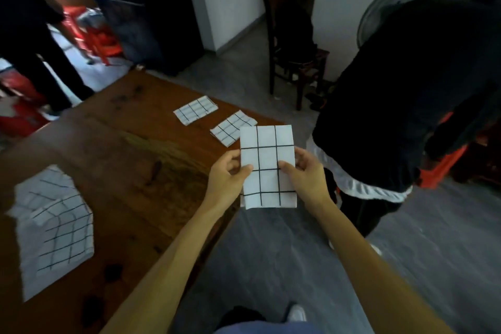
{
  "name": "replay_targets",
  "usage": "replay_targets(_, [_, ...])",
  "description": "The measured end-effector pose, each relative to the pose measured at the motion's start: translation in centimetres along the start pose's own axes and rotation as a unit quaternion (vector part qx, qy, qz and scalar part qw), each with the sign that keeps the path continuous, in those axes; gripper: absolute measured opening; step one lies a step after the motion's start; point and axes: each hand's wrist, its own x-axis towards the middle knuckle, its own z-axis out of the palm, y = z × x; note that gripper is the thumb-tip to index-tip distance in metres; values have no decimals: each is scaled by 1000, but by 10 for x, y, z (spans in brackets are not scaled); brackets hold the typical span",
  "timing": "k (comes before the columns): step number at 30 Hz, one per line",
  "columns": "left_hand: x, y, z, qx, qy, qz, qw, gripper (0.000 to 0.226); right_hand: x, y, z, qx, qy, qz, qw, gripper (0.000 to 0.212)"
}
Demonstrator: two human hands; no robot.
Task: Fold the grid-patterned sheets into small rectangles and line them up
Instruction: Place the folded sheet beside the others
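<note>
I hold a white sheet with a black grid (267, 165), folded into a tall rectangle, in the air just off the right edge of the wooden table (122, 149). My left hand (227, 179) pinches its left edge and my right hand (306, 179) pinches its right edge. Two small folded grid rectangles lie side by side on the table's far right part: one (195, 110) farther back, one (230, 127) partly behind the held sheet. A loose pile of unfolded grid sheets (54, 228) lies at the table's left.
A person in dark clothes (401, 106) bends over close on my right. Another person's legs (40, 62) stand past the table's far left corner, near red plastic stools (92, 32). A wooden chair (295, 57) and a round fan (379, 8) stand by the back wall.
</note>
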Motion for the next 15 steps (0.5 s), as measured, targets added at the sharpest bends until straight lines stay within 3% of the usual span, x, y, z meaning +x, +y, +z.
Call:
replay_targets(10, [64,2,3,16,70,-45,996,37,80,-8,20,24,-87,31,995,38])
replay_targets(15, [112,-14,-15,22,87,-60,994,41,127,-12,58,-21,-113,18,993,38])
